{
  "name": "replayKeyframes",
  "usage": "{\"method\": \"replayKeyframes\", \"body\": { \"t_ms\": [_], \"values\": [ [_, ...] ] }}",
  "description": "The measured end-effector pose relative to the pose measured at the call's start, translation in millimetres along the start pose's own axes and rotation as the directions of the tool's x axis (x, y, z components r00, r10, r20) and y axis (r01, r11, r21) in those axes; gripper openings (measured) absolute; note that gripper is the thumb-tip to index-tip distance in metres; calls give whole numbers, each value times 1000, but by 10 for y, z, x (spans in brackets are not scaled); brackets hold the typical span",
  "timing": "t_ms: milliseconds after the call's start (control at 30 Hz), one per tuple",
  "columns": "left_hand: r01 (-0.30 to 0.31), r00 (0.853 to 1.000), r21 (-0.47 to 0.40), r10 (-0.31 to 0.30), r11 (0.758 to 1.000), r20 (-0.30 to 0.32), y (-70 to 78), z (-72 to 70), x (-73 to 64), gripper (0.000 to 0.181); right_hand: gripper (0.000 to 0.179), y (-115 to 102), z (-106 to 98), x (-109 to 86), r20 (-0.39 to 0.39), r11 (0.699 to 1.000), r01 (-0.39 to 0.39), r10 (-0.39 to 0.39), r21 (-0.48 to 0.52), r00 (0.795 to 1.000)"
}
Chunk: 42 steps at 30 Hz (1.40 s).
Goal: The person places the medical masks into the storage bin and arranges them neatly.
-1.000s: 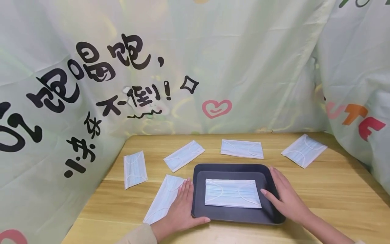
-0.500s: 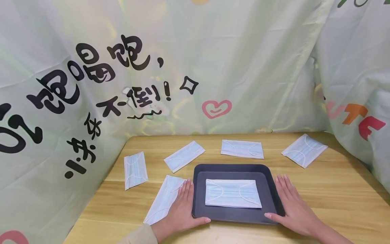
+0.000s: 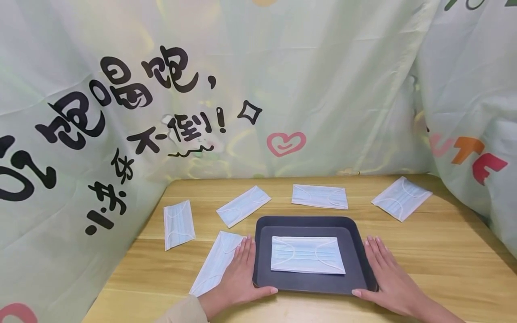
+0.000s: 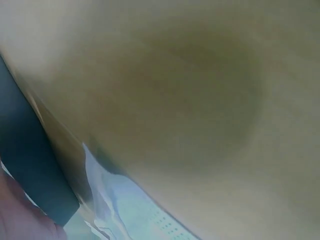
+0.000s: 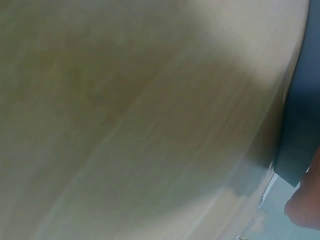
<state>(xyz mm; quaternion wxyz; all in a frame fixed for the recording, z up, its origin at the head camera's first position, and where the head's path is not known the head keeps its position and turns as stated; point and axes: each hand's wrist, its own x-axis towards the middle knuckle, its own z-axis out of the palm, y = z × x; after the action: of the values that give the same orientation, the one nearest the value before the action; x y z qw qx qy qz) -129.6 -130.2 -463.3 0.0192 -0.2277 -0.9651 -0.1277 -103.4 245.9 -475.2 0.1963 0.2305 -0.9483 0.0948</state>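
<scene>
A dark grey rectangular tray (image 3: 300, 285) lies on the table with a pale blue face mask (image 3: 308, 255) flat inside it. Along the tray's left side rests my left hand (image 3: 241, 281), fingers straight and thumb stretched along the near edge. Under and beside that hand is another face mask (image 3: 218, 260), partly covered by it. My right hand (image 3: 393, 280) lies against the tray's right side, its fingers extended and its thumb at the near right corner. Both wrist views show the tray's dark side wall (image 4: 30, 145) at the edge of the picture.
Further masks lie flat around the tray: one at the left (image 3: 179, 224), a slanted mask (image 3: 243, 206) behind it, a mask (image 3: 320, 196) at the back and a tilted mask (image 3: 401, 198) at the far right. Printed cloth (image 3: 343, 89) encloses the wooden table (image 3: 436, 251).
My right hand has moved from reaching over the tray's right rim to lying outside its right side, slightly nearer. My left hand, the tray and the masks have stayed put.
</scene>
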Motion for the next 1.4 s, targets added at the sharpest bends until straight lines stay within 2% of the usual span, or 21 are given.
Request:
{"method": "replayKeyframes", "body": {
  "t_ms": [100, 200, 267, 367, 467, 567, 600, 733, 800, 867, 933, 1000, 1100, 1300, 1400],
  "values": [
    [1, 1000, -14, -2, 1000, -26, -17, -35, -14, 119, 121, 9, 9, 3, -10, 1000, 13, -13, -11, 1000],
    [27, 995, -23, -29, 999, -95, -60, -98, -47, 113, 122, 20, 15, 7, -19, 999, 28, -28, -19, 999],
    [45, 986, -25, -48, 999, -159, -107, -140, -66, 107, 122, 20, 12, 9, -22, 999, 34, -35, -21, 999],
    [72, 959, -37, -80, 997, -273, -213, -208, -95, 97, 122, 20, 9, 12, -16, 999, 34, -34, -21, 999],
    [79, 913, -56, -95, 995, -397, -353, -252, -129, 84, 122, 14, -2, 22, -14, 999, 31, -31, -27, 999],
    [113, 878, -74, -134, 991, -459, -507, -286, -194, 71, 121, 14, -9, 33, -28, 999, 40, -41, -36, 999],
    [125, 874, -80, -148, 989, -463, -552, -294, -221, 67, 121, 16, -10, 37, -32, 998, 44, -46, -40, 998],
    [224, 882, -98, -244, 970, -402, -712, -327, -358, 56, 120, 24, -6, 37, -39, 997, 58, -60, -48, 997],
    [285, 892, -135, -314, 949, -325, -761, -342, -443, 54, 120, 29, -5, 32, -32, 997, 60, -61, -51, 998],
    [352, 893, -169, -385, 920, -233, -793, -357, -540, 54, 119, 30, -1, 20, -32, 996, 66, -68, -62, 997],
    [411, 885, -202, -442, 889, -148, -814, -370, -617, 54, 118, 36, 7, 7, -35, 995, 75, -78, -70, 996],
    [442, 878, -225, -470, 868, -91, -825, -384, -662, 53, 117, 35, 11, -5, -42, 993, 82, -86, -82, 995],
    [479, 863, -260, -504, 838, -37, -831, -413, -677, 52, 115, 34, 12, -5, -56, 991, 91, -96, -94, 994],
    [572, 811, -313, -580, 758, 76, -810, -474, -673, 46, 114, 20, 2, 15, -75, 989, 103, -112, -109, 991],
    [592, 798, -306, -594, 745, 98, -800, -480, -674, 38, 115, 16, -5, 14, -68, 989, 103, -110, -106, 992]
  ]
}}
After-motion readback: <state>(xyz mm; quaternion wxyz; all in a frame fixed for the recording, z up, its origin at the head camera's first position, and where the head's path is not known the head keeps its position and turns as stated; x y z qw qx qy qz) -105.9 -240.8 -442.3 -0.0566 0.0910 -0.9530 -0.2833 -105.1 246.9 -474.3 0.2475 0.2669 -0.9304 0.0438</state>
